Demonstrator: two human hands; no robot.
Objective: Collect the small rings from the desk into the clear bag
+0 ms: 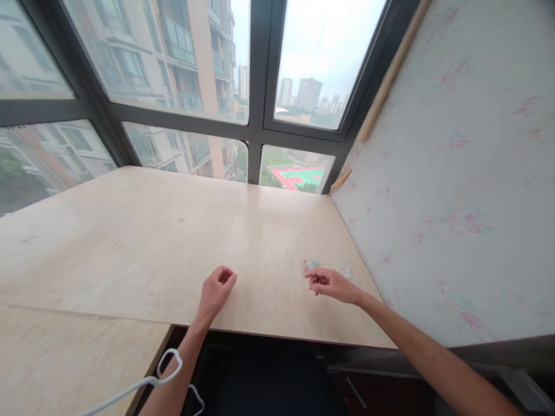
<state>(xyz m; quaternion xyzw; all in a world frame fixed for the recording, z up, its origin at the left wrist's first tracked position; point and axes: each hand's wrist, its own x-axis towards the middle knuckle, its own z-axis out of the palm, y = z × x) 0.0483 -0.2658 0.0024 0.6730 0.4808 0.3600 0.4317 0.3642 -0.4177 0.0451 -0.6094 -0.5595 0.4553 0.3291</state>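
My left hand [218, 290] is held over the pale marble-look counter [143, 248], its fingers curled and the thumb pressed to the index fingertip. Whatever may be in that pinch is too small or hidden to make out. To the right, my right hand [330, 285] has its index finger stretched out and its other fingers loosely bent, with nothing visible in them. Just beyond its fingertips lies a small clear packet or box [309, 264] with pink and green bits in it. A little cluster of whitish pieces [345, 271] sits behind the right wrist, near the wall.
A wall with floral paper [451, 173] bounds the counter on the right. Dark-framed windows [255, 86] stand along the back. A white cable [130, 388] loops by my left forearm. Below the counter's front edge is a dark drawer front [368, 381].
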